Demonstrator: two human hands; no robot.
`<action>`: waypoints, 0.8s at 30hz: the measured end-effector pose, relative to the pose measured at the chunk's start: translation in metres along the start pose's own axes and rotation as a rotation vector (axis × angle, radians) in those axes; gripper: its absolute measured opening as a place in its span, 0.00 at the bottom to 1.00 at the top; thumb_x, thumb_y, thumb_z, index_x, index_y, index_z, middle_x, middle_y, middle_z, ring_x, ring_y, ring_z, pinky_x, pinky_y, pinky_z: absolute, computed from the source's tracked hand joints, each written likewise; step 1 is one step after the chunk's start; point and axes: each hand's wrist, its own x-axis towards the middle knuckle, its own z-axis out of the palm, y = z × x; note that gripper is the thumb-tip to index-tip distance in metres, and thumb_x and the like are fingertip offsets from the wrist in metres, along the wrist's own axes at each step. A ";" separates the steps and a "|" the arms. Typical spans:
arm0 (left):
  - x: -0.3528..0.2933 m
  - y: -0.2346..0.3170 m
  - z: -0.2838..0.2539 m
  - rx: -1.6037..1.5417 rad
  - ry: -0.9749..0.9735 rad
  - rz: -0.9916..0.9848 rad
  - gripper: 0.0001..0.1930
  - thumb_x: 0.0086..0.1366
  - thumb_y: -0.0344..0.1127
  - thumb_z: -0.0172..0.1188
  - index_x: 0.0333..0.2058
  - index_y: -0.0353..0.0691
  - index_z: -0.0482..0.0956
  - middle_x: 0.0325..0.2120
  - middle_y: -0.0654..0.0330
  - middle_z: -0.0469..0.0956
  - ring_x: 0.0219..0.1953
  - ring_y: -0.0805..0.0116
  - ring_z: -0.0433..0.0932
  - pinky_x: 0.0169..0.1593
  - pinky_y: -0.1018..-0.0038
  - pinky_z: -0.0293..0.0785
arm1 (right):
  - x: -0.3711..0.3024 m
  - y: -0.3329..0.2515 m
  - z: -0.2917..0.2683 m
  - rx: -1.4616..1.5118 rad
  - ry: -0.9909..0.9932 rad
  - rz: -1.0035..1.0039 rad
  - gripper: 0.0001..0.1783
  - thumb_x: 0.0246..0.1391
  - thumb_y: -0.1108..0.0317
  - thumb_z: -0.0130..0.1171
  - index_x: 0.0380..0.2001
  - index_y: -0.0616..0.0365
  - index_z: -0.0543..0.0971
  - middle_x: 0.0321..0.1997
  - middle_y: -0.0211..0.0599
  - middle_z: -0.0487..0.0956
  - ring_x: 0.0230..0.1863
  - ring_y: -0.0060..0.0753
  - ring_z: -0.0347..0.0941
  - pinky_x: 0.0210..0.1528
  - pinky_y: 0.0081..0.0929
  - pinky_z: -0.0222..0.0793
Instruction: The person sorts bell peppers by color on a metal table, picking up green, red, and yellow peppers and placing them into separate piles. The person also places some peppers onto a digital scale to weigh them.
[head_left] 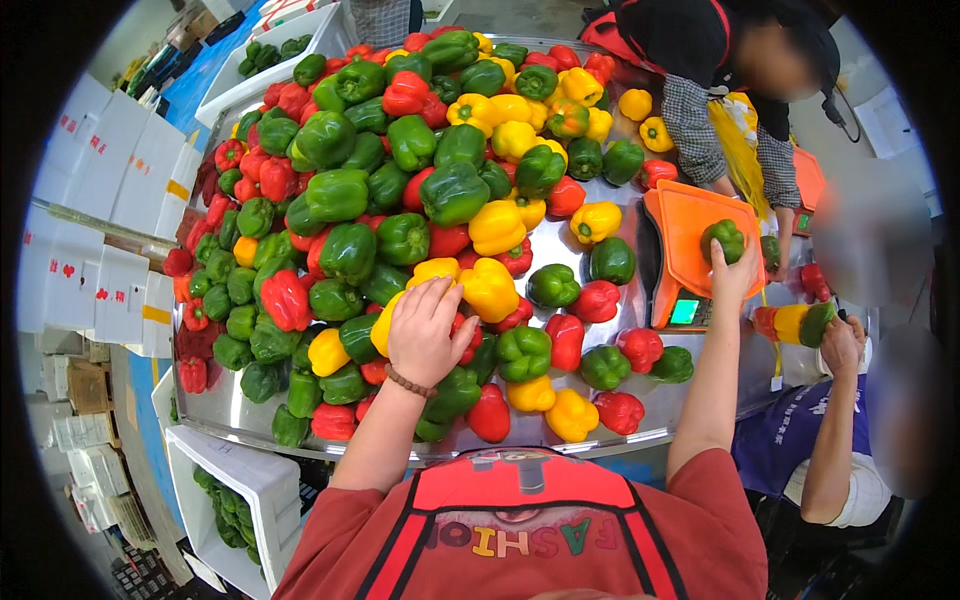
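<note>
My right hand (736,272) is closed on a green bell pepper (722,240), held over the orange pan (690,225) of a weighing scale with a lit green display (685,311). Palm down, my left hand (425,332) lies on the pile with its fingers stretched out. Under and beside it are a yellow bell pepper (384,326) and another yellow bell pepper (490,290); its palm is hidden. Around it, red, green and yellow bell peppers are heaped across a shiny metal table (640,438). A few peppers lie singly between the heap and the scale.
At the far right, a person's checked sleeve (693,130) reaches beside yellow bags (738,150). Nearer, another person's hand (845,345) holds several peppers (790,323) in a row. White boxes (110,170) stand left; a white crate (235,470) of green peppers sits below the table edge.
</note>
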 end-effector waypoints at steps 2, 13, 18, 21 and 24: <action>-0.001 0.000 0.001 0.015 0.012 0.006 0.21 0.53 0.43 0.66 0.43 0.40 0.78 0.45 0.56 0.77 0.49 0.58 0.74 0.56 0.61 0.67 | -0.012 -0.018 0.006 0.121 0.007 -0.154 0.36 0.49 0.59 0.67 0.58 0.65 0.67 0.59 0.55 0.69 0.60 0.54 0.65 0.63 0.43 0.58; -0.003 0.003 0.003 0.063 0.064 0.059 0.15 0.51 0.40 0.66 0.37 0.40 0.79 0.38 0.58 0.80 0.42 0.60 0.78 0.50 0.64 0.70 | -0.142 -0.055 -0.055 0.335 -0.454 -0.198 0.11 0.54 0.70 0.60 0.41 0.60 0.80 0.41 0.44 0.80 0.44 0.46 0.76 0.49 0.35 0.71; -0.001 0.007 0.006 0.104 0.110 0.086 0.14 0.51 0.40 0.66 0.35 0.41 0.79 0.35 0.58 0.80 0.40 0.59 0.78 0.49 0.64 0.71 | -0.175 0.005 -0.092 0.365 -0.186 0.131 0.13 0.59 0.70 0.55 0.45 0.63 0.78 0.45 0.46 0.78 0.47 0.43 0.75 0.52 0.34 0.69; -0.003 0.005 0.010 0.131 0.086 0.068 0.14 0.52 0.42 0.66 0.35 0.42 0.80 0.36 0.58 0.80 0.40 0.58 0.77 0.49 0.64 0.70 | -0.205 0.051 -0.100 0.339 -0.188 0.305 0.15 0.58 0.69 0.56 0.47 0.63 0.76 0.46 0.47 0.77 0.47 0.45 0.74 0.52 0.34 0.69; -0.004 0.006 0.014 0.173 0.088 0.075 0.14 0.52 0.42 0.66 0.36 0.42 0.80 0.36 0.59 0.81 0.41 0.58 0.77 0.50 0.63 0.70 | -0.250 0.080 -0.102 0.019 -0.267 0.171 0.20 0.52 0.66 0.59 0.48 0.61 0.75 0.50 0.48 0.76 0.52 0.51 0.71 0.56 0.40 0.66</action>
